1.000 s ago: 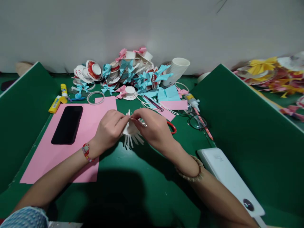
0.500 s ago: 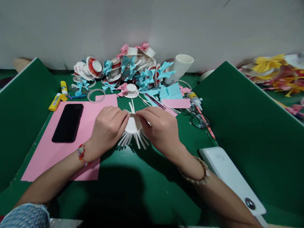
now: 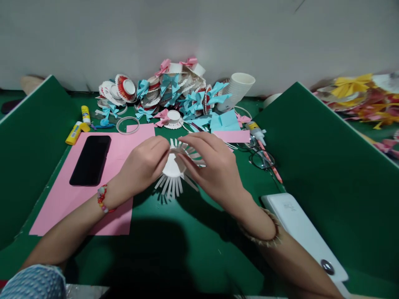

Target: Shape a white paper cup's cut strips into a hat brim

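A white paper cup piece [image 3: 172,165] with its side cut into many thin strips is held above the green table, the strips fanning outward. My left hand [image 3: 146,162] pinches its left edge between thumb and fingers. On the right side, my right hand [image 3: 215,166] has its thumb at the rim and its index finger raised over the strips, with a gap between them. Whether the right thumb presses on the cup piece is hard to tell. Beyond the hands lies a small finished white paper hat [image 3: 173,118] with a pink bow [image 3: 162,118].
Pink paper [image 3: 118,166] with a black phone [image 3: 90,160] lies left, near glue sticks [image 3: 74,133]. Paper hats with blue bows [image 3: 170,89] and stacked cups [image 3: 238,89] stand behind. Glasses [image 3: 262,159] and a white device [image 3: 302,232] lie right. Green dividers [image 3: 336,166] flank the table.
My right index finger has lifted away from the thumb. The cup piece has turned, and more strips now fan out at its far and right sides.
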A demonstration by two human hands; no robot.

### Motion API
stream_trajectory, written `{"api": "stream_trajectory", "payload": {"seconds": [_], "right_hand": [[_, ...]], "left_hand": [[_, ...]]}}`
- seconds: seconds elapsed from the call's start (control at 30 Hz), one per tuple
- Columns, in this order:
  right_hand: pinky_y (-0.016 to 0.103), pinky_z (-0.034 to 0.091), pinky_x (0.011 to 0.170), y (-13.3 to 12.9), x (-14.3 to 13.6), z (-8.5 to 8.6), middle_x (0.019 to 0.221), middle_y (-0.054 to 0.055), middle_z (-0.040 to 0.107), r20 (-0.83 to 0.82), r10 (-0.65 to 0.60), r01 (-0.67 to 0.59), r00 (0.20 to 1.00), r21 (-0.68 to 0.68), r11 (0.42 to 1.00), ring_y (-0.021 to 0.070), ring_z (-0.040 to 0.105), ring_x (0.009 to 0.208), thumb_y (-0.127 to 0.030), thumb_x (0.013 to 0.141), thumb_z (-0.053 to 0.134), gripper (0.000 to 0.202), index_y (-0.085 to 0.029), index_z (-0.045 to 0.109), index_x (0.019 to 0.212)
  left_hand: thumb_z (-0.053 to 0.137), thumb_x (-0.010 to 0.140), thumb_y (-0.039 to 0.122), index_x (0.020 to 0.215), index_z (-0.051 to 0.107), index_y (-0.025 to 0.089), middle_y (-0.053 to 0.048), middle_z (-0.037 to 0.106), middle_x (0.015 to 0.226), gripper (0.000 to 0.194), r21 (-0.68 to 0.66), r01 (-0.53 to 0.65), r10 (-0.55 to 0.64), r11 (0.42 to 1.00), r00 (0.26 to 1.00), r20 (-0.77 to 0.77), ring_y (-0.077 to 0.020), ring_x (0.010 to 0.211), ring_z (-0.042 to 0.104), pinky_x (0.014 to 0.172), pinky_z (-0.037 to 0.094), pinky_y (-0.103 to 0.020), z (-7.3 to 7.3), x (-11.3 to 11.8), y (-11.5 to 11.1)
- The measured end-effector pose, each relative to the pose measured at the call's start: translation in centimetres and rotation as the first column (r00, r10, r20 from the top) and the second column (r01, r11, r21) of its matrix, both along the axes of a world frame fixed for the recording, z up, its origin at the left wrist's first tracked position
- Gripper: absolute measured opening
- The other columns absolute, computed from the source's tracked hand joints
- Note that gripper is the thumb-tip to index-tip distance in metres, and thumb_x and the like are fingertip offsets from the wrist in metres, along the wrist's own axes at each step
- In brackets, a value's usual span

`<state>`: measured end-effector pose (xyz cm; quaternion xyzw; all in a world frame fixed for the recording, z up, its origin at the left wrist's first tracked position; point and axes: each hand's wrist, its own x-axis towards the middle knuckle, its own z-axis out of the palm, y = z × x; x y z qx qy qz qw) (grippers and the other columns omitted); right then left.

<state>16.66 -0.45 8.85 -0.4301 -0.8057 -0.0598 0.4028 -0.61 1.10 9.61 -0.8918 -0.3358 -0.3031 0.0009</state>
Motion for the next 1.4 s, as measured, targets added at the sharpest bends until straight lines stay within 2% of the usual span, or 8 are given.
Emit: {"api": "stream_trajectory", "payload": {"seconds": [0.17, 0.4, 0.7, 0.9, 1.07, 1.2, 1.3, 1.4], "right_hand": [[0.027, 0.042, 0.061, -0.2, 0.1, 0.0, 0.076, 0.008, 0.065, 0.006, -0.033, 0.034, 0.999, -0.078, 0.996, 0.0173, 0.059, 0.071, -0.021, 0.087, 0.051, 0.014, -0.015, 0.063, 0.082], [0.026, 0.036, 0.055, -0.3, 0.1, -0.2, 0.068, 0.007, 0.063, 0.121, -0.074, 0.081, 0.99, -0.054, 0.995, 0.0148, 0.054, 0.062, -0.016, 0.087, 0.047, 0.021, -0.014, 0.062, 0.074], [0.026, 0.044, 0.063, -0.3, -0.1, 0.2, 0.08, 0.009, 0.066, -0.036, 0.012, -0.013, 0.999, -0.019, 1.0, 0.0158, 0.06, 0.073, -0.018, 0.087, 0.05, 0.014, -0.013, 0.063, 0.084], [0.025, 0.04, 0.057, -0.2, 0.0, -0.1, 0.069, 0.007, 0.065, 0.059, -0.055, 0.052, 0.997, 0.05, 0.997, 0.0148, 0.058, 0.064, -0.018, 0.088, 0.048, 0.021, -0.014, 0.064, 0.075], [0.024, 0.039, 0.053, -0.4, -0.1, -0.3, 0.067, 0.007, 0.065, 0.146, -0.049, 0.04, 0.988, 0.06, 0.997, 0.0139, 0.057, 0.062, -0.016, 0.09, 0.044, 0.024, -0.013, 0.064, 0.075], [0.026, 0.044, 0.06, -0.5, -0.2, -0.3, 0.079, 0.009, 0.068, 0.121, 0.008, -0.015, 0.993, 0.056, 0.998, 0.0168, 0.06, 0.072, -0.014, 0.088, 0.046, 0.018, -0.013, 0.064, 0.084], [0.031, 0.046, 0.069, -0.3, -0.3, -0.3, 0.091, 0.012, 0.068, 0.053, -0.049, 0.045, 0.997, 0.078, 0.996, 0.0205, 0.06, 0.084, -0.018, 0.087, 0.049, 0.014, -0.014, 0.062, 0.092], [0.029, 0.042, 0.062, -0.3, -0.4, -0.4, 0.08, 0.009, 0.066, 0.053, -0.096, 0.092, 0.994, 0.074, 0.993, 0.0189, 0.058, 0.075, -0.02, 0.088, 0.049, 0.014, -0.016, 0.062, 0.083]], "left_hand": [[0.043, 0.089, 0.016, 0.08, 0.053, 0.013, -0.007, 0.061, 0.077, 0.013, -0.01, -0.041, 0.042, 0.999, 0.999, 0.028, -0.0156, 0.071, 0.057, 0.065, 0.046, -0.028, 0.1, -0.1, -0.1], [0.045, 0.088, 0.016, 0.088, 0.056, 0.013, -0.012, 0.063, 0.092, 0.011, 0.147, -0.062, 0.063, 0.987, 0.998, 0.0, -0.0184, 0.086, 0.059, 0.073, 0.049, -0.03, -0.3, 0.4, -0.3], [0.045, 0.088, 0.016, 0.079, 0.056, 0.014, -0.007, 0.063, 0.075, 0.014, 0.147, -0.075, 0.073, 0.986, 0.997, 0.019, -0.0166, 0.072, 0.057, 0.067, 0.047, -0.029, 0.2, -0.1, -0.4], [0.048, 0.086, 0.014, 0.078, 0.055, 0.014, -0.004, 0.06, 0.072, 0.011, 0.153, -0.106, 0.097, 0.983, 0.993, 0.062, -0.0139, 0.069, 0.057, 0.063, 0.045, -0.025, 0.4, 0.2, -0.9], [0.048, 0.087, 0.015, 0.092, 0.058, 0.012, -0.006, 0.058, 0.079, 0.012, 0.192, -0.126, 0.123, 0.973, 0.992, 0.025, -0.0145, 0.071, 0.054, 0.06, 0.043, -0.025, 0.4, 0.5, -1.2], [0.047, 0.086, 0.019, 0.073, 0.058, 0.015, -0.007, 0.055, 0.076, 0.018, 0.254, -0.132, 0.155, 0.958, 0.985, -0.075, -0.0163, 0.069, 0.048, 0.061, 0.04, -0.03, 0.4, 0.4, -0.8], [0.044, 0.087, 0.017, 0.071, 0.056, 0.014, -0.007, 0.055, 0.075, 0.02, 0.191, -0.127, 0.143, 0.973, 0.987, -0.07, -0.0163, 0.069, 0.048, 0.061, 0.041, -0.03, 0.5, 0.3, -0.7], [0.043, 0.087, 0.014, 0.072, 0.055, 0.014, -0.006, 0.053, 0.072, 0.019, 0.091, -0.1, 0.103, 0.991, 0.994, -0.028, -0.0148, 0.066, 0.049, 0.059, 0.041, -0.028, 0.6, 0.3, -1.0]]}}
